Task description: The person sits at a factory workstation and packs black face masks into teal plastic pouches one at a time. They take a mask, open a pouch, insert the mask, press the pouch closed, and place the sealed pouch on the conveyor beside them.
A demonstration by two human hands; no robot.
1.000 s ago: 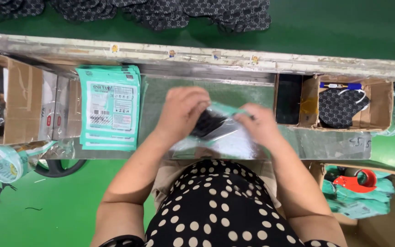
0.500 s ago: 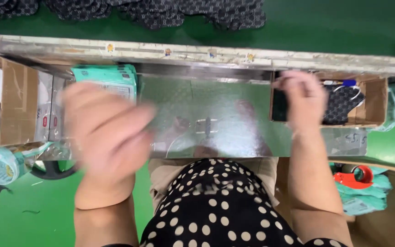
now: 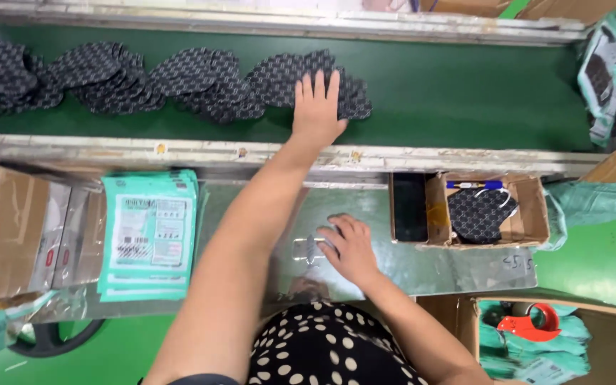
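My left hand (image 3: 319,107) reaches across the metal rail and lies flat, fingers spread, on the right end of a row of dark patterned face masks (image 3: 180,78). The masks lie on the green conveyor belt (image 3: 465,93). Nothing is gripped in that hand. My right hand (image 3: 351,246) rests on the shiny metal work table (image 3: 458,267) close to my body, fingers loosely bent and apart, holding nothing. A stack of teal packets (image 3: 150,239) lies on the table to the left of my left arm.
A small cardboard box (image 3: 536,214) at the table's right holds one dark mask (image 3: 480,212), a black phone (image 3: 409,207) and a blue pen (image 3: 473,185). Below it a red tape dispenser (image 3: 529,324) sits on teal packets. Another cardboard box (image 3: 1,235) stands left.
Both hands held a packet with a mask at the table. They then parted, the right toward the small box. Now the left lies on the belt's masks and the right rests on the table.
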